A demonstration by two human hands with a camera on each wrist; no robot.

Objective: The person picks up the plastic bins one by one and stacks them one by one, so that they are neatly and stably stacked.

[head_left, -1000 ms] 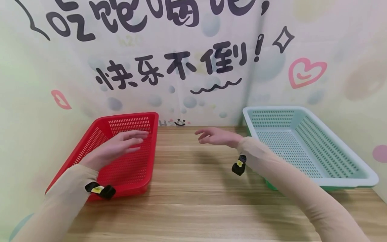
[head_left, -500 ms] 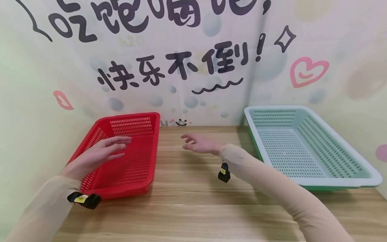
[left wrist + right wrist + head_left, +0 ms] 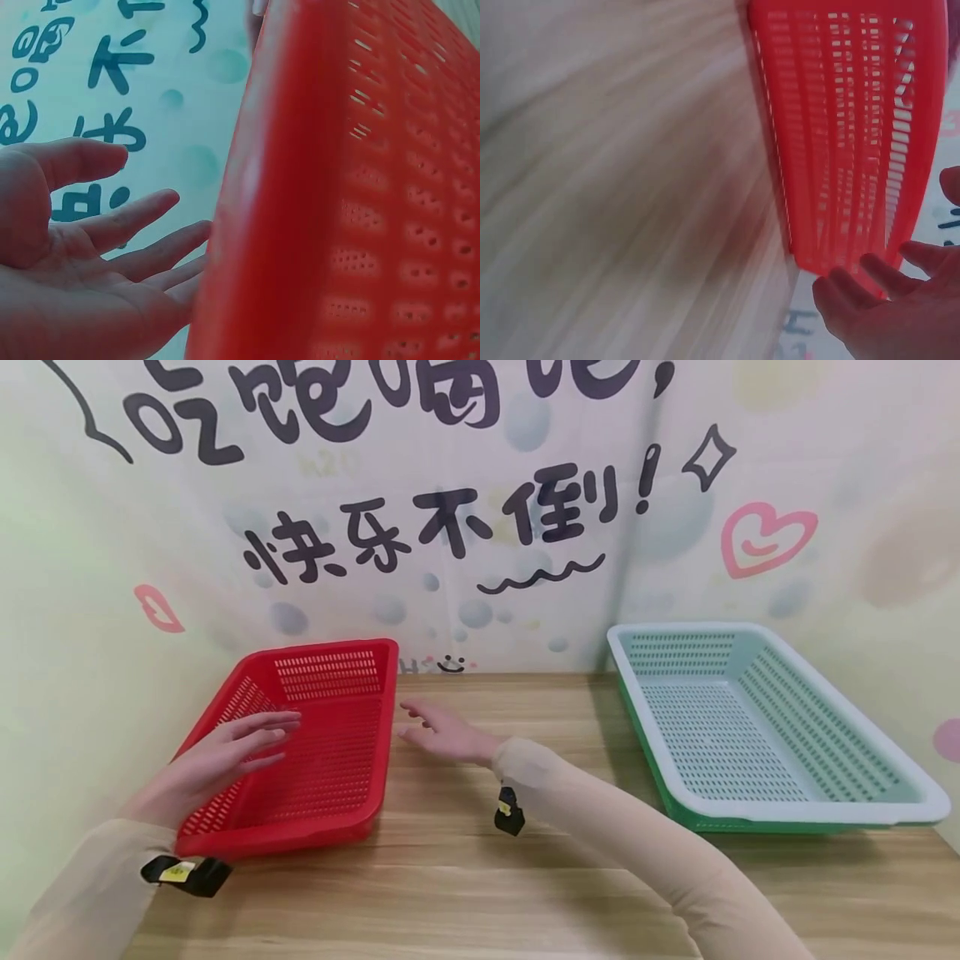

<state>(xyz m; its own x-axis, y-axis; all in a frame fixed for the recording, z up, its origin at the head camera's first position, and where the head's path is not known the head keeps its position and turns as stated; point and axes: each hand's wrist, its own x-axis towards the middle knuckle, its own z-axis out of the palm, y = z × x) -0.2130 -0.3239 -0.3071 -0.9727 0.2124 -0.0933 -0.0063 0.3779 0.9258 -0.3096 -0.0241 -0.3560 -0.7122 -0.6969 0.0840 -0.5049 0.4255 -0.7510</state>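
Note:
A red perforated plastic basket (image 3: 388,727) stands on the left of the wooden table, with nothing visible inside. My left hand (image 3: 213,760) hovers at the basket's left side, its fingers loosely extended and apart. In the left wrist view, that hand (image 3: 97,262) is palm up beside the red rim (image 3: 270,187); whether a fingertip touches it I cannot tell. Just right of the basket is my right hand (image 3: 448,737), fingers relaxed and slightly bent. The right wrist view has its fingers near the basket's slotted side wall (image 3: 840,135). Neither hand holds anything.
A light blue basket with a green outer layer (image 3: 750,814) stands on the table's right. The wooden table (image 3: 465,893) extends between and in front of both baskets. Behind it hangs a printed cloth (image 3: 480,602) with dark lettering. Black wrist cameras sit on both sleeves.
My right hand has moved left across the table to the red basket's right side. My left hand has drawn left and slightly toward me. Both baskets stay in place.

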